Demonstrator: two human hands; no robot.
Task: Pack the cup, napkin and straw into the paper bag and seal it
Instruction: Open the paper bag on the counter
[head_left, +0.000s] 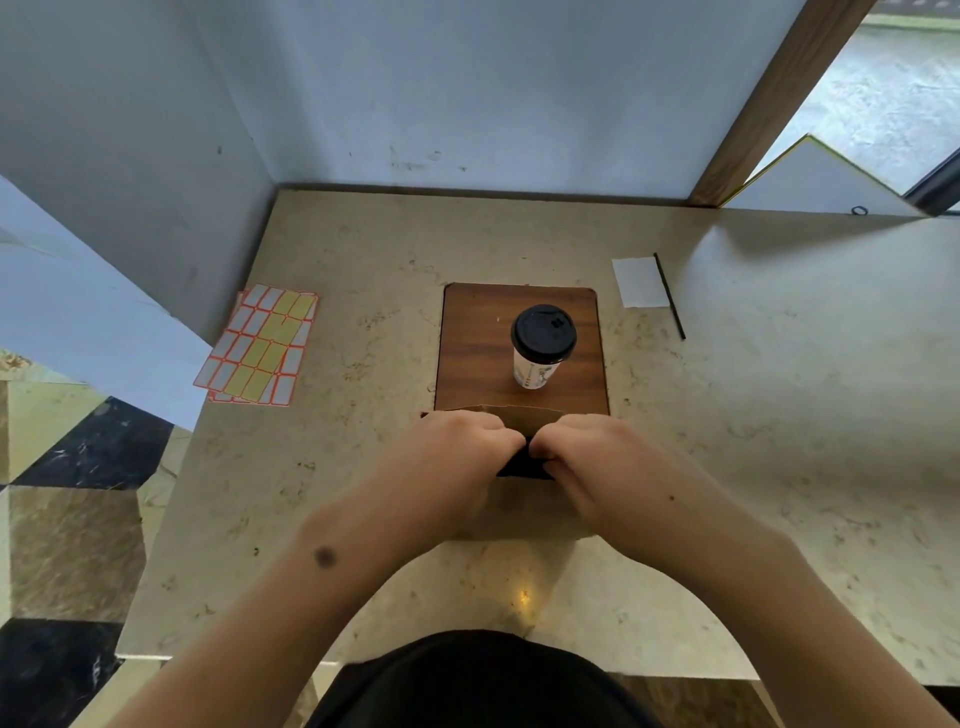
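Observation:
A white paper cup with a black lid stands upright on a brown wooden board in the middle of the table. Just in front of the board is the brown paper bag, largely hidden under my hands. My left hand and my right hand both grip the bag's top edge, fingers curled, knuckles nearly touching; a dark gap shows between them. To the far right lies a white napkin, and a thin black straw rests along its right edge.
A sheet of orange-bordered sticker labels lies at the left of the marble table, near its edge. White walls close the back and left. A wooden post rises at the back right.

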